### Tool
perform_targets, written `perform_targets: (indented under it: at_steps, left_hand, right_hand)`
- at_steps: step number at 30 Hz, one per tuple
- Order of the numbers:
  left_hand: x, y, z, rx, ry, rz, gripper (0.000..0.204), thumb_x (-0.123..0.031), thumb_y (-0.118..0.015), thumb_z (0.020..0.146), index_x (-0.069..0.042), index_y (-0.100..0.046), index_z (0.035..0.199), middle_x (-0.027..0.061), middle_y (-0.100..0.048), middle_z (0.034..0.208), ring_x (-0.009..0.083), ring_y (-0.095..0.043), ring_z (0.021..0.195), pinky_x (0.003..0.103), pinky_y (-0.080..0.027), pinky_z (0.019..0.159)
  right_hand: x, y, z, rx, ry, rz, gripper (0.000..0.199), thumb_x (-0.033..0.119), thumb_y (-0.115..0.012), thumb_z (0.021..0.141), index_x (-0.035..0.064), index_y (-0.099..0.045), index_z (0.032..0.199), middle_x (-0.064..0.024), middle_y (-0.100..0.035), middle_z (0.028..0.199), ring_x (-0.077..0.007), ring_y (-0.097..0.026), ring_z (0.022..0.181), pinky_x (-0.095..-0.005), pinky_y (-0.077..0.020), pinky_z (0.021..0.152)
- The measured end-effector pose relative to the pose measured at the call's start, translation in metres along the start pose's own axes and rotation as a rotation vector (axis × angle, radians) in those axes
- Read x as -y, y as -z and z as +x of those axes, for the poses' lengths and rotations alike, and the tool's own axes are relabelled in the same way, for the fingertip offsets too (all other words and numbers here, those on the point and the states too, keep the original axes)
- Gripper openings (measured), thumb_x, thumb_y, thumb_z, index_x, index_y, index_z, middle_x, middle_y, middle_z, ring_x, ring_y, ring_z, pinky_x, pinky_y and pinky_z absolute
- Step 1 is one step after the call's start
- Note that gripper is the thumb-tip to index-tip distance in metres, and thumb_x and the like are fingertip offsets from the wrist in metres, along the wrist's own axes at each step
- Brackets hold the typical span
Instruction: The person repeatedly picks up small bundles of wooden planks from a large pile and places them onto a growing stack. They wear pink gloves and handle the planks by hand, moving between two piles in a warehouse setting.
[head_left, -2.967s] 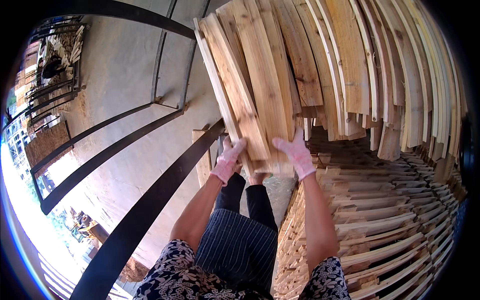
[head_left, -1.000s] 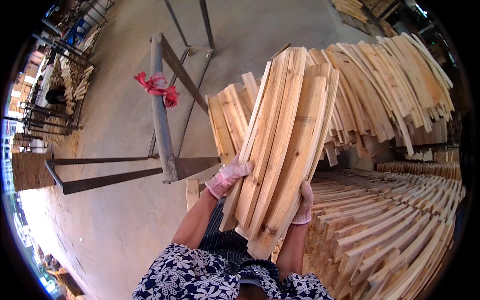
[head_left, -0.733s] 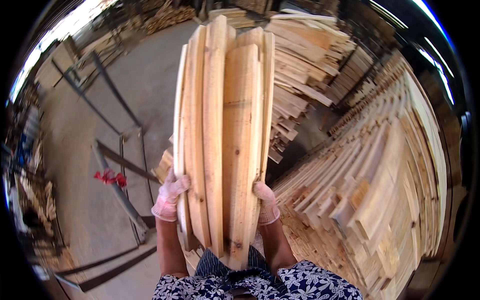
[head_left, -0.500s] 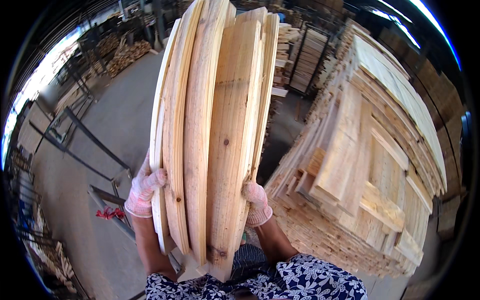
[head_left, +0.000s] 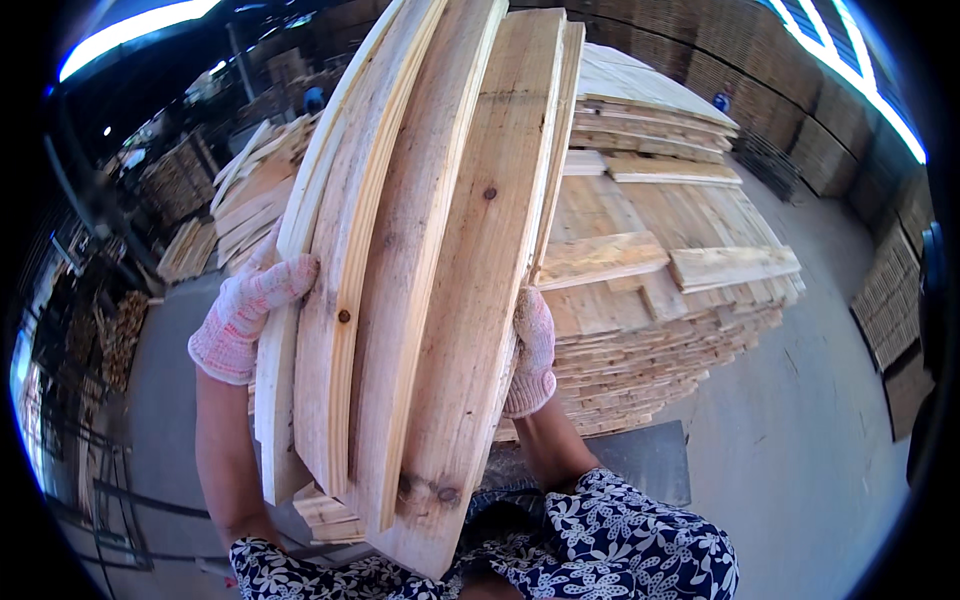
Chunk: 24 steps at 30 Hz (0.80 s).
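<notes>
Between my two hands I carry a bundle of long wooden boards (head_left: 465,290), several of them pressed side by side, pale with dark knots. Their near ends hang in front of my body and the far ends reach past the top of the view. My left hand (head_left: 255,305), in a pinkish-white knit glove, grips the bundle's left side with the thumb over the outer board. On the right side, my right hand (head_left: 534,350), gloved alike, is closed against the edge of the widest board; its fingertips are partly hidden.
Ahead to the right stands a broad, layered stack of boards (head_left: 640,350) with loose pieces on top. Another lumber pile (head_left: 250,205) is at the far left. Tall stacks (head_left: 770,90) line the back, concrete floor (head_left: 800,330) lies right, and dark metal framing (head_left: 130,500) is lower left.
My view has swung to the right, so the large stack now lies ahead, behind the bundle. The boards are still in both hands and now lean to the right at their far ends.
</notes>
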<state>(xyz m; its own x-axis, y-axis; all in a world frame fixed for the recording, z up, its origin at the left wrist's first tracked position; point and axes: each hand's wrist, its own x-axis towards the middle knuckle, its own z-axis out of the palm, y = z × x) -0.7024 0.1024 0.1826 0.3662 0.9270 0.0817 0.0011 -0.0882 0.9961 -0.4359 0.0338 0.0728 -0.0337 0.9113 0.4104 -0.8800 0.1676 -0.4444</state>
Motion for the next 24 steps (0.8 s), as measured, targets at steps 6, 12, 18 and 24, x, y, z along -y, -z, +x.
perform_targets:
  at_steps: [6,12,18,24]
  left_hand:
    - [0.004,-0.161,0.08,0.194,0.094,-0.051,0.064,-0.029,-0.073,0.092,-0.004,-0.049,0.145,0.0069,-0.067,0.122,0.0126,-0.067,0.103,0.029,-0.056,0.088]
    - [0.053,-0.309,0.184,0.432,0.136,-0.089,0.063,-0.042,-0.068,0.095,-0.004,-0.051,0.142,0.0111,-0.066,0.126,0.017,-0.07,0.103,0.032,-0.059,0.089]
    - [0.071,-0.449,0.268,0.458,0.211,-0.074,0.07,-0.054,-0.071,0.09,0.0,-0.057,0.132,0.0176,-0.068,0.116,0.0281,-0.069,0.102,0.045,-0.059,0.086]
    - [0.087,-0.522,0.293,0.267,0.196,0.754,0.121,-0.062,-0.074,0.078,-0.002,-0.008,0.161,0.0248,-0.052,0.143,0.0376,-0.057,0.126,0.043,-0.052,0.097]
  right_hand:
    - [0.134,0.054,-0.013,-0.255,0.18,-0.127,0.053,0.04,-0.06,0.099,0.0019,-0.055,0.135,-0.0151,-0.068,0.121,-0.0232,-0.069,0.103,-0.0377,-0.0589,0.089]
    - [0.292,0.134,0.004,-0.287,0.016,-0.301,0.077,0.056,-0.066,0.09,0.0015,-0.051,0.142,-0.0174,-0.064,0.127,-0.0254,-0.065,0.11,-0.0385,-0.0552,0.097]
    - [0.47,0.207,0.061,-0.562,-0.237,-0.865,0.06,0.051,-0.072,0.087,0.0055,-0.065,0.125,-0.0128,-0.07,0.109,-0.0166,-0.068,0.095,-0.0335,-0.0575,0.082]
    - [0.547,0.33,0.081,-0.541,-0.546,-1.262,0.087,0.031,-0.075,0.089,0.0125,-0.025,0.158,-0.0114,-0.055,0.14,-0.0217,-0.066,0.109,-0.0421,-0.0604,0.085]
